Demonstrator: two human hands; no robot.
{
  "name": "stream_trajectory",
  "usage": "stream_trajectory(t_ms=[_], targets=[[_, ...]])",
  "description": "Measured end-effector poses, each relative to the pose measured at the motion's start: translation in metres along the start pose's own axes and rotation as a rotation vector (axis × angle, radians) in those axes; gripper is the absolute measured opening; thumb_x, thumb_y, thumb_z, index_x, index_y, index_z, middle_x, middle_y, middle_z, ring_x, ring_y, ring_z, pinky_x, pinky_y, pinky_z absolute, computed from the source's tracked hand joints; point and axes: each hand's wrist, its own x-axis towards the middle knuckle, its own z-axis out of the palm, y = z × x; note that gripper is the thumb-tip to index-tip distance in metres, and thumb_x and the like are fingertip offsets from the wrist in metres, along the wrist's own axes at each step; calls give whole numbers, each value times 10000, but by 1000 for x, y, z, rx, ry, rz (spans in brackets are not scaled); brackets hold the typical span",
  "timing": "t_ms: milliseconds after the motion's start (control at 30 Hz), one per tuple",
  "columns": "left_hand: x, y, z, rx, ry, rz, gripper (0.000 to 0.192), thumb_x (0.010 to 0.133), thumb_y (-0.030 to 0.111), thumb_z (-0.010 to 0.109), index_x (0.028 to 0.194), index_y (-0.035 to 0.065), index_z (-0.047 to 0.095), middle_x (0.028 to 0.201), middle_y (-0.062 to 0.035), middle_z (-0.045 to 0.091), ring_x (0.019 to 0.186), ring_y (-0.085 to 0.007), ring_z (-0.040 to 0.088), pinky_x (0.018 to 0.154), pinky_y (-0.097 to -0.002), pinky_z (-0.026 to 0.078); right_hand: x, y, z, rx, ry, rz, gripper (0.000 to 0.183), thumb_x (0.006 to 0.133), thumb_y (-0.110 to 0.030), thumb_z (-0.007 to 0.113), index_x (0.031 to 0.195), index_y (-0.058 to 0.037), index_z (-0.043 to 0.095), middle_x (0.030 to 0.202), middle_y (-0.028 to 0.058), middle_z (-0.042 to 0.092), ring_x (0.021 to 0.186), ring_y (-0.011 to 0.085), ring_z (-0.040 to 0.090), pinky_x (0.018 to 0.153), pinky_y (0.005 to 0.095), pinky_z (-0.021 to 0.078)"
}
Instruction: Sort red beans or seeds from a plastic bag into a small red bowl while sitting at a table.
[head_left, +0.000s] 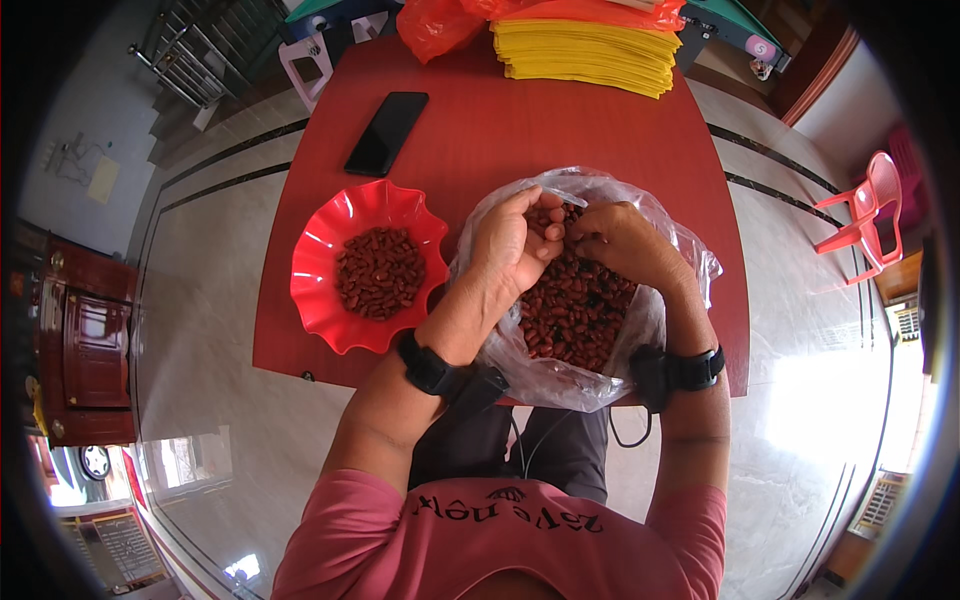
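A clear plastic bag (562, 388) with its mouth spread wide sits at the table's near side, holding many dark red kidney beans (574, 322). My left hand (516, 236) hovers over the beans, palm turned up and fingers curled; whether anything lies in its palm is hidden. Close beside it, my right hand (624, 238) points down at the beans with thumb and fingers bent together. Any bean between those fingertips cannot be made out. Left of the bag stands a red plastic bowl (315, 262) with a wavy rim. Reddish-brown beans (380, 271) cover its bottom.
A black smartphone (386, 133) lies on the red wooden table (465, 112) beyond the bowl. At the far edge are a stack of yellow sheets (589, 56) and red plastic bags (439, 26). Black straps (694, 369) circle both forearms. A pink plastic chair (870, 214) stands at right.
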Motion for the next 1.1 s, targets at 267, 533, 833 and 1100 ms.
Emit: stream_trajectory(t_ms=[267, 533, 833, 1100], targets=[[-1, 0, 0, 13, -6, 6, 228, 858, 171, 408, 770, -11, 513, 683, -95, 509, 524, -135, 429, 384, -212, 316, 0, 1, 1, -24, -9, 20, 132, 661, -47, 596, 783, 4, 604, 777, 135, 594, 754, 269, 573, 682, 319, 448], [1, -1, -2, 17, -45, -4, 233, 858, 176, 406, 770, -12, 512, 680, -94, 511, 519, -136, 428, 378, -210, 311, -1, -3, -1, -16, 140, 8, 80, 664, -4, 553, 735, -2, 589, 696, 125, 591, 663, 251, 574, 600, 308, 445], [1, -1, -1, 24, -67, -32, 223, 856, 173, 405, 764, -1, 512, 670, -85, 510, 516, -132, 432, 375, -205, 307, 1, -7, -4, 174, 365, 34, 73, 680, -13, 545, 747, 6, 567, 685, 158, 573, 652, 275, 569, 592, 317, 445], [3, -4, -1, 73, -77, -64, 230, 854, 198, 427, 753, 8, 509, 639, -60, 495, 499, -120, 450, 391, -206, 327, 0, -15, -7, 303, 316, 50, 74, 768, -6, 532, 830, 20, 561, 711, 42, 574, 688, 94, 527, 635, 232, 434]])
